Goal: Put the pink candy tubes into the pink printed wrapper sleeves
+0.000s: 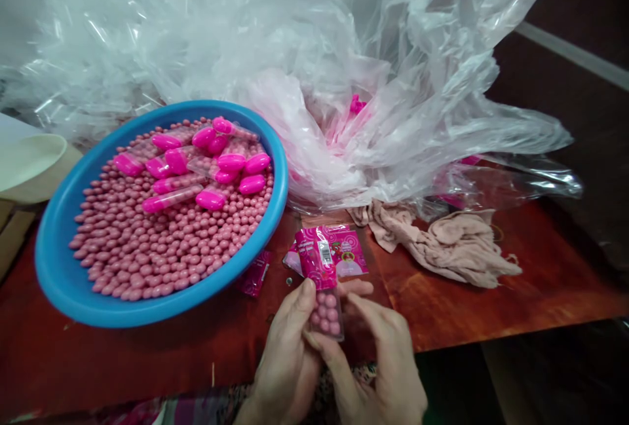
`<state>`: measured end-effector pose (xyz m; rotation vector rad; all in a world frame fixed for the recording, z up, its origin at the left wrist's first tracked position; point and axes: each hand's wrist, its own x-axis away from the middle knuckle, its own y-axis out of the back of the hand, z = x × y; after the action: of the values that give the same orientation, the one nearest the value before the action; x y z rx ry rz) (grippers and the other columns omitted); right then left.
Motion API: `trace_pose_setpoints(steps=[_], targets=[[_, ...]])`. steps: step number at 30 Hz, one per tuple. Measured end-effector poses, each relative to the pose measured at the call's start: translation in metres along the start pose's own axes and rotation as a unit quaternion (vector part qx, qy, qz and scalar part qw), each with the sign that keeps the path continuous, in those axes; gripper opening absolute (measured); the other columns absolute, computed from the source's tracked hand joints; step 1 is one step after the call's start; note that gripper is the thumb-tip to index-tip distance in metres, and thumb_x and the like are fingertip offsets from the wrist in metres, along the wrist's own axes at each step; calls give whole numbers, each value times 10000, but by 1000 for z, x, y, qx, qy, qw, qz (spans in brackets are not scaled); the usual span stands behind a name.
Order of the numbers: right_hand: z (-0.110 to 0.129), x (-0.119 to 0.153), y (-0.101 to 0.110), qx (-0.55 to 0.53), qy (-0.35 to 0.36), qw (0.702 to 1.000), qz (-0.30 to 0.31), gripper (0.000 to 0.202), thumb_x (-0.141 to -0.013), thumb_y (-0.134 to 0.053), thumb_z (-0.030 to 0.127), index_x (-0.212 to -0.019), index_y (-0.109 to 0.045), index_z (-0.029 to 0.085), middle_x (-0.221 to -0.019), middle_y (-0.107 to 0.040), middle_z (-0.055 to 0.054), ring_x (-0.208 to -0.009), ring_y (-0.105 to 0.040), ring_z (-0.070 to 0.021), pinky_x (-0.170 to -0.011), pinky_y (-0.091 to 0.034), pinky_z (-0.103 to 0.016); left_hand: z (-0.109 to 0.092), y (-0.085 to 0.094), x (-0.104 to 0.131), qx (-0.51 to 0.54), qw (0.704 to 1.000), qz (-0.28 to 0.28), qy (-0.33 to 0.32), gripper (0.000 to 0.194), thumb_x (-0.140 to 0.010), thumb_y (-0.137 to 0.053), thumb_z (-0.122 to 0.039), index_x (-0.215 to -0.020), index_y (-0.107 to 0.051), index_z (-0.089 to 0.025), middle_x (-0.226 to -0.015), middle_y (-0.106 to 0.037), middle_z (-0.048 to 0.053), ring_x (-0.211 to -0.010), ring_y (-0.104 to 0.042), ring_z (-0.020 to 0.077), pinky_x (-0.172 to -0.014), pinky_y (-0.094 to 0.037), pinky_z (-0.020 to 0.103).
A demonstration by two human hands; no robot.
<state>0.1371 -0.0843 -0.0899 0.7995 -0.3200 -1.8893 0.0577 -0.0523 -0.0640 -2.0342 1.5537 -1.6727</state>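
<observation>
Between my two hands is a small clear pack of pink candy balls [327, 312], with a bright pink printed wrapper [317, 261] bearing a barcode around its upper part. My left hand [289, 346] grips the pack's left side, thumb lying along the wrapper's lower edge. On the other side, my right hand [381, 353] has its thumb at the pack's bottom and its fingers bent around the right edge. Flat printed pink labels [351, 251] lie on the table just behind the pack.
A blue basin [162, 317] at left holds loose pink balls [162, 261] and several pink-capped clear tubes [171, 199]. Crumpled clear plastic bags [393, 130] fill the back. A beige cloth [457, 248] lies right on the reddish table [442, 320]. A cream bowl [34, 169] stands far left.
</observation>
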Motion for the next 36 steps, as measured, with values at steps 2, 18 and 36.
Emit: trace_pose_setpoints(steps=[2,18,36], targets=[[-3,-7,2,53,77,996,0,408,-829,-653,355,-1169,-570,147,-1102,-574,-130,-1000,-532,-282,-828,-488,-410,-1,1,-1,13,1000,-9,0,204,-740,-732,-299,-697,-728,-99,-628,-643,17,-561,-527,54,-574,-447,135],[-2,-21,-2,-70,130,989,12,323,-755,-679,174,-1041,-569,71,-1020,-574,-100,-962,-565,-217,-900,-527,-368,2,2,2,-28,999,-16,3,392,-701,-731,-431,-505,-586,-123,-445,-545,-11,-433,-452,69,-458,-379,185],[2,-28,-3,-75,103,990,-55,308,-684,-607,71,-984,-566,126,-917,-591,-78,-880,-597,-212,-855,-534,-400,10,0,-6,-31,996,-40,71,423,-618,-762,-514,-532,-590,-137,-459,-507,-29,-424,-445,82,-436,-393,215]])
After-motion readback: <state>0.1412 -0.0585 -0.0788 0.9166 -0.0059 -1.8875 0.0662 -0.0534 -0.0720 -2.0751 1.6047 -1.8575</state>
